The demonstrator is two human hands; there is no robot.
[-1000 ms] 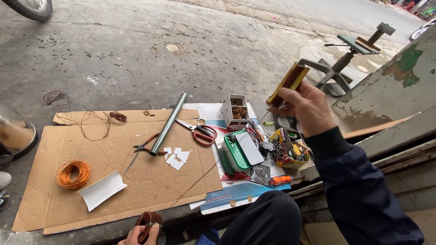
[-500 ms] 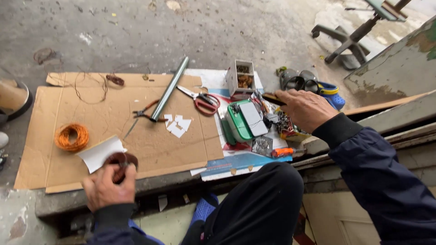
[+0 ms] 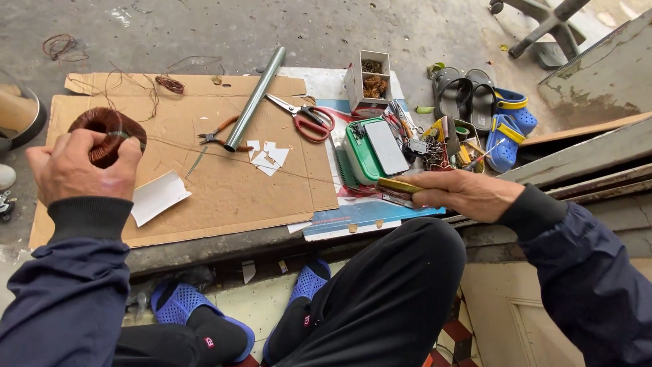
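Observation:
My left hand [image 3: 81, 171] is closed around a brown ring-shaped coil of copper wire [image 3: 105, 132], held up over the left part of a cardboard sheet [image 3: 224, 190]. A thin wire runs from the coil across the cardboard toward my right hand [image 3: 468, 194]. That hand grips a flat yellowish wooden stick [image 3: 401, 187], low over a blue sheet [image 3: 360, 217] beside a green and white case [image 3: 373, 149].
On the cardboard lie a metal tube [image 3: 255, 98], red-handled scissors [image 3: 305, 119], small pliers [image 3: 217, 132] and white paper pieces [image 3: 157, 197]. A small open box [image 3: 370, 78], a heap of small tools [image 3: 441, 143], sandals [image 3: 468, 95] and a chair base [image 3: 543, 30] stand beyond.
My left hand has risen with the coil from the near edge to above the cardboard. My right hand has come down from high up and drawn back to the blue sheet with the stick.

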